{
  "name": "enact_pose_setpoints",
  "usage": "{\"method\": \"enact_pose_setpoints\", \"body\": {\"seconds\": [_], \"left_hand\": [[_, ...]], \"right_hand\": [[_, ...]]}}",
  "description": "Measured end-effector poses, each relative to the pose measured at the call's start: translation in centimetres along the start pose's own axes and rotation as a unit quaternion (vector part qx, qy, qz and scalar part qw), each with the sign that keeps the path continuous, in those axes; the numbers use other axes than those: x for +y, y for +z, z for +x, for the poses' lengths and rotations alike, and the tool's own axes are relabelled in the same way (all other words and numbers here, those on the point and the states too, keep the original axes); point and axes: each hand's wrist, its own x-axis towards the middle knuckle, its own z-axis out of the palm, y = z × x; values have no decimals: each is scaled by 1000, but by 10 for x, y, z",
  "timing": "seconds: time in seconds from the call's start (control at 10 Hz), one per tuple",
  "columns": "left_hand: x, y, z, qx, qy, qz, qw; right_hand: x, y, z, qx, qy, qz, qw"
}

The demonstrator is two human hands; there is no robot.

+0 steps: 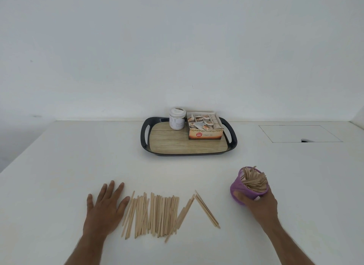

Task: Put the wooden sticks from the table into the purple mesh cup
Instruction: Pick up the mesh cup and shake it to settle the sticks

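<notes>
Several wooden sticks [155, 213] lie side by side on the white table [78, 156] near its front edge, with a few more leaning together at their right end. My left hand [105, 204] rests flat on the table, fingers spread, its thumb touching the leftmost sticks. To the right, my right hand [260, 202] is wrapped around the purple mesh cup [239, 188], which tilts toward me and holds several sticks [254, 181].
A dark tray [144, 146] with a wood-look floor sits at the back centre, carrying a white jar [177, 119] and an open box of ginger tea sachets [204, 126]. A rectangular hatch outline [299, 133] marks the table's back right.
</notes>
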Motion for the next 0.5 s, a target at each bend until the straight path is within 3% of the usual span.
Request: {"method": "enact_pose_setpoints", "body": {"seconds": [0.4,0.5], "left_hand": [[-1,1,1,0,-3,-5,1000],[-1,1,1,-2,-5,-3,1000]], "right_hand": [[4,-5,7,-73,-10,-19,997],[3,-5,9,46,27,-21,998]]}}
